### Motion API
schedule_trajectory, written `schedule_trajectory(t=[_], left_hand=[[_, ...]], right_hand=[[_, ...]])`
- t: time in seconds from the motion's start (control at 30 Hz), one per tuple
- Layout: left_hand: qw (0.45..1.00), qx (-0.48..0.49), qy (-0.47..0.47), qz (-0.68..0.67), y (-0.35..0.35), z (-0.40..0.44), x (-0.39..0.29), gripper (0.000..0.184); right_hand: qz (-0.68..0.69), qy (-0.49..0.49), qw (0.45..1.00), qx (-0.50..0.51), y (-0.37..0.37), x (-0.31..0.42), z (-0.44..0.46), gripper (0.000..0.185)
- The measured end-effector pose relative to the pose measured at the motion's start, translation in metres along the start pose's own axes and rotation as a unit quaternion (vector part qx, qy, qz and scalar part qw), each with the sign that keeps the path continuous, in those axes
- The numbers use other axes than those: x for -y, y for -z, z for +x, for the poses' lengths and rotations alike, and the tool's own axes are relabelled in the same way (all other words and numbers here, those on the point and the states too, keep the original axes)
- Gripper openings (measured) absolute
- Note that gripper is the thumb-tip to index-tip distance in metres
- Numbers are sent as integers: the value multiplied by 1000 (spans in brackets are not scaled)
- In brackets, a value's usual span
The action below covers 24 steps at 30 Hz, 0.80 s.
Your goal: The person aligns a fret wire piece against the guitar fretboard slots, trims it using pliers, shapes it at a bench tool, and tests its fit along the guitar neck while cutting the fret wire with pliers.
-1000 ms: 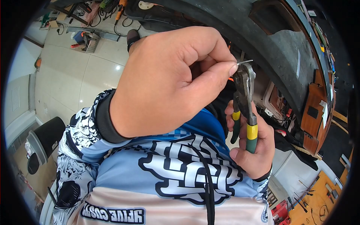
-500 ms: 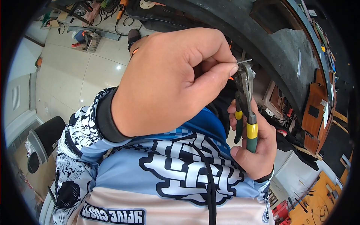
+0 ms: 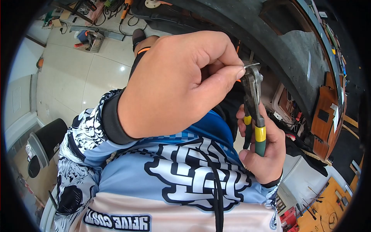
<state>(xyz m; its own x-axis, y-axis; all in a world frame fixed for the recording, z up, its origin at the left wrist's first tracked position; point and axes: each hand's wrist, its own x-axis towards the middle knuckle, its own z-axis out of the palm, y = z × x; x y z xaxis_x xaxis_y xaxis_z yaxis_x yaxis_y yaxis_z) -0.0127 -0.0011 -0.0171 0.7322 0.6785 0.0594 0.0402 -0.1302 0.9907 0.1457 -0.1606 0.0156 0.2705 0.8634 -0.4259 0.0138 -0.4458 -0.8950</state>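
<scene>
Spreading across the left, pale floor tiles [image 3: 69, 73] make the largest surface, with a dark bench [image 3: 290, 54] curving over the upper right. A black bin [image 3: 56, 133] with a grey rim stands at far left; its contents cannot be told. Beyond it, a perforated basket [image 3: 97, 43] on the floor holds a blue item [image 3: 82, 36] and some tools. Near the bench's lower edge, a pale tub [image 3: 277, 92] holds a jumble too cluttered to name.

Closest are the hands. The left hand [image 3: 162, 89] pinches between thumb and forefinger; the right hand [image 3: 270, 149] grasps pliers [image 3: 253, 92] by their green, yellow-banded handles, which stand somewhat apart. Smallest is a thin metal strip [image 3: 253, 64], running from the left fingertips across the plier tips; whether the jaws bite it cannot be told.

The step in hand looks like setting strip and pliers against each other. The next move would call for a firm pinch, careful alignment and controlled squeezing.
</scene>
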Motion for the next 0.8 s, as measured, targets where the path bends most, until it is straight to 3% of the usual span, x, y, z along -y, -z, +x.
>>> schedule_trajectory(t=[0.17,0.6,0.8], left_hand=[[996,-20,50,-72,-4,0,-3,11],[997,-5,52,-49,0,-1,-5,15],[993,-2,52,-108,0,-2,-4,16]], right_hand=[[23,28,999,29,7,-12,-1,85],[60,-11,998,33,4,-9,-5,88],[54,-5,998,38,6,-10,-6,88]])
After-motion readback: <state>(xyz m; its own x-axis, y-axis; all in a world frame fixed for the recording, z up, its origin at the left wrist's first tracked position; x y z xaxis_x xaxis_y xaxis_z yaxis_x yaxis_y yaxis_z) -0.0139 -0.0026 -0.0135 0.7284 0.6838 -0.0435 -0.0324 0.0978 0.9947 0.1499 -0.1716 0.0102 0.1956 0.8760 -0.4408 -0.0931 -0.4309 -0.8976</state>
